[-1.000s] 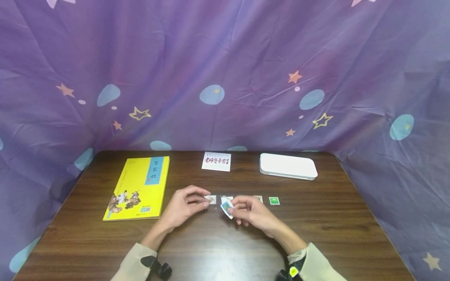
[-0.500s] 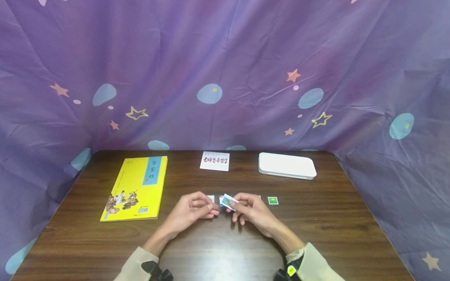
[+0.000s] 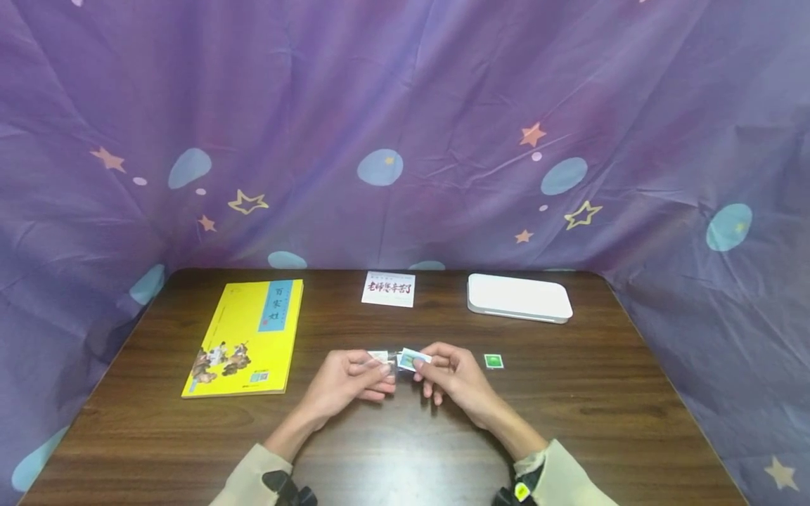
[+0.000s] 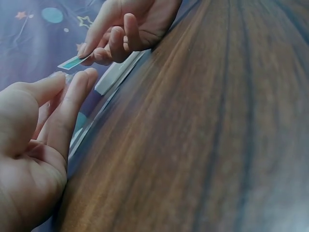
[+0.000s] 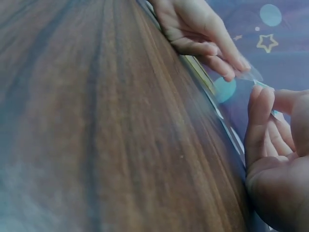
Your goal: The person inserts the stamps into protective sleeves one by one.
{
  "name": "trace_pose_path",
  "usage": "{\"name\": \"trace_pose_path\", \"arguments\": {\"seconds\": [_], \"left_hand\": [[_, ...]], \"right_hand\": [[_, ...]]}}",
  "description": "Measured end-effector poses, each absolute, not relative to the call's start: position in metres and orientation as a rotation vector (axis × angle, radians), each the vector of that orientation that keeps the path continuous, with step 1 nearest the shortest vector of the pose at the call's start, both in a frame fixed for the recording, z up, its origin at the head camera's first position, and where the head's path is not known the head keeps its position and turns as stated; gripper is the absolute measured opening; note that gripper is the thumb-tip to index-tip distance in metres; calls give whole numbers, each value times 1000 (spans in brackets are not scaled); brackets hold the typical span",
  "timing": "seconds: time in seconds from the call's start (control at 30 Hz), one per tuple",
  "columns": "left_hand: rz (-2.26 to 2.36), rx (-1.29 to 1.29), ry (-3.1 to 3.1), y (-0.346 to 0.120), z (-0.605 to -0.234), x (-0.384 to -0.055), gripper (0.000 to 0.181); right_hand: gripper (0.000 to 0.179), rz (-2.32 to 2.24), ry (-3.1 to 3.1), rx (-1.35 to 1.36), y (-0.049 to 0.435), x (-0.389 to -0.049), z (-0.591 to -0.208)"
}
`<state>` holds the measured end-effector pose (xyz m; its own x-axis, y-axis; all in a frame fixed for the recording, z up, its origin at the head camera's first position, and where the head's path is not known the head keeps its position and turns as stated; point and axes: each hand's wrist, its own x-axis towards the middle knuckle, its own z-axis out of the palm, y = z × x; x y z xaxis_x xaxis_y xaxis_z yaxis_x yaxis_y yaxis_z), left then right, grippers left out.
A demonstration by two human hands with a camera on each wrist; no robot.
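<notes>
My right hand [image 3: 458, 379] pinches a small postage stamp [image 3: 411, 359] with a white border and a blue-green picture, between thumb and fingers. Close to it on the left, my left hand [image 3: 348, 383] pinches a small clear plastic sleeve [image 5: 252, 75], seen best in the right wrist view. The stamp's edge is right by the sleeve; whether it is inside, I cannot tell. Both hands are raised above the table. Behind the left fingers a pale stamp [image 3: 378, 355] lies partly hidden. A green stamp [image 3: 493, 361] lies right of my right hand.
A yellow book [image 3: 247, 337] lies on the left of the wooden table [image 3: 569, 422]. At the back are a white card [image 3: 388, 289] with red writing and a flat white box [image 3: 519, 298]. A purple curtain [image 3: 316, 105] hangs behind the table.
My left hand has drawn back from the row of stamps and now holds the clear sleeve up. My right hand has turned its stamp flatter, pointing left toward the sleeve.
</notes>
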<state>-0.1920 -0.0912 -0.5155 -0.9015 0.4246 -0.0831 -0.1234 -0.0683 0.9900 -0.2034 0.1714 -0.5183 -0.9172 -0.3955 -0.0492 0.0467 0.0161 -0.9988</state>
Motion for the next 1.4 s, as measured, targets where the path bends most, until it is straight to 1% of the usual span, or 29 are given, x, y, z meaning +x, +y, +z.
{"name": "trace_pose_path", "arguments": {"seconds": [0.57,1.4], "left_hand": [[2028,317,1841,-90,-513,-193,33],[2073,260,1817,-89,-515,-193,34]], "right_hand": [[32,-1893,1995,-465,169,-203,-518],[31,-1905,2004,-446,170,-202,-520]]}}
